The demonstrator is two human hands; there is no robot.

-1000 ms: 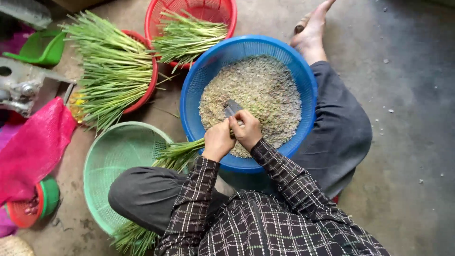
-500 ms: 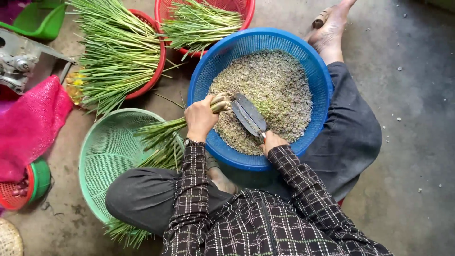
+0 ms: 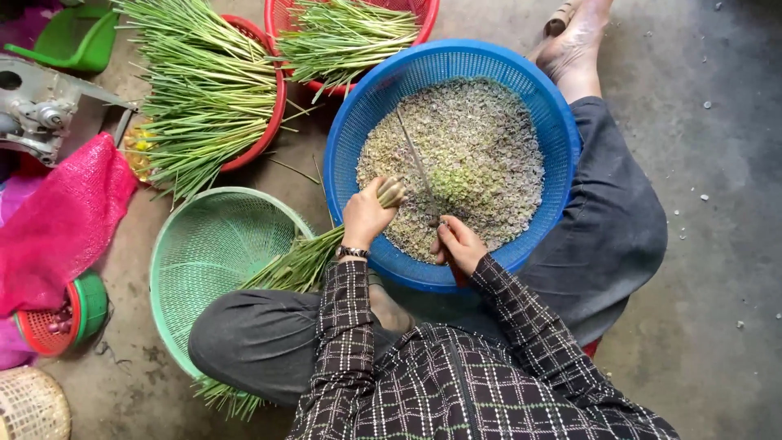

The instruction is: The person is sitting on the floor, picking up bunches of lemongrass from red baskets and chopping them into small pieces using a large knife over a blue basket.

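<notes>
Both hands are held just inside the blue basket [image 3: 562, 138] near rim: left hand [image 3: 366, 216] fingers clenched around a pale-ended green stalk bundle [image 3: 314, 257], right hand [image 3: 460, 244] wrapped on the knife [image 3: 417, 167], its blade seen edge-on.

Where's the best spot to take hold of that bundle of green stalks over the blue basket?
Probably the bundle just behind its cut end, where the left hand wraps it, coming from the left: stalks are tight there, fan out loose toward the lap, and the knife works on the right.
</notes>
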